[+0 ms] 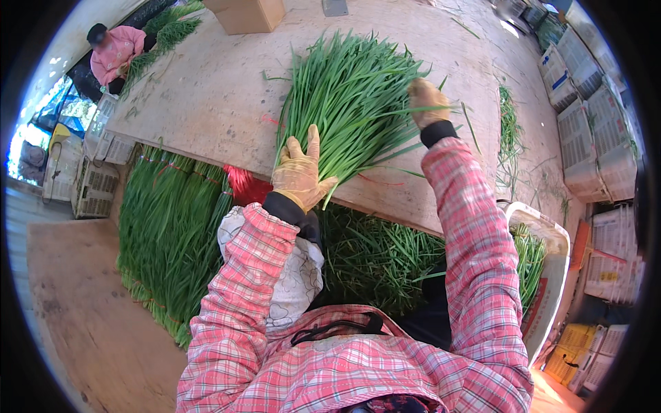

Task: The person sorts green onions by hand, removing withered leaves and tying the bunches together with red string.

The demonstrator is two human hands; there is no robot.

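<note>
A large loose heap of long green chives [351, 96] lies on the wooden table in front of me. My left hand [301, 168], in a thin yellowish glove, rests at the heap's near left end with its fingers spread and thumb out. At the heap's right side my gloved right hand [425, 103] is closed, with a chive blade crossing it and sticking out to the right. Its fingertips are partly hidden. Stray blades lie around the heap's right edge.
The wooden table [213, 89] carries a cardboard box [246, 15] at the back. Bundled chives [172, 220] stand below left, beside a red bundle of ties [246, 184]. Loose greens [379, 258] fill the space under the edge. White crates [609, 138] stack right. A person [117, 55] sits far left.
</note>
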